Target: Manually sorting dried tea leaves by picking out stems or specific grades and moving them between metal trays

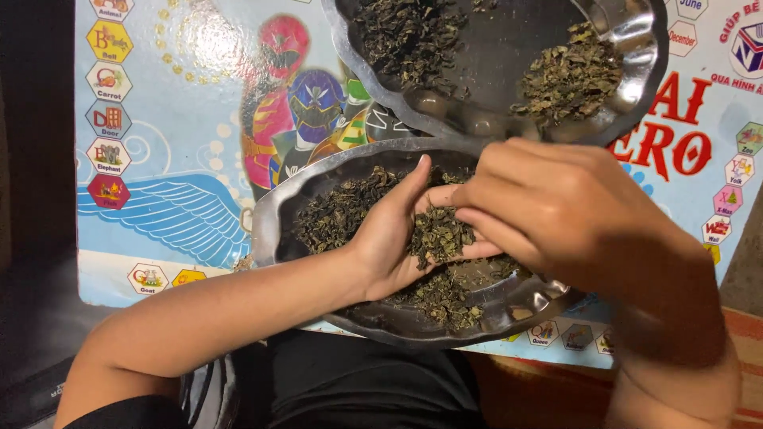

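Note:
My left hand [393, 234] lies palm up over the near metal tray [266, 226], cupping a small heap of dried dark green leaves [437, 234]. My right hand [548, 202] hovers over that heap, its fingertips touching and picking among the leaves in the palm. More dried leaves [338, 214] are spread across the near tray under both hands. A second metal tray [636, 95] with a scalloped rim sits farther away and holds two separate piles of leaves, one at its left [409, 36] and one at its right [572, 75].
Both trays rest on a colourful printed board [167, 159] with cartoon figures and small picture tiles along its edges. Dark cloth and my lap [358, 381] lie below the board. A reddish striped mat [743, 334] shows at the right.

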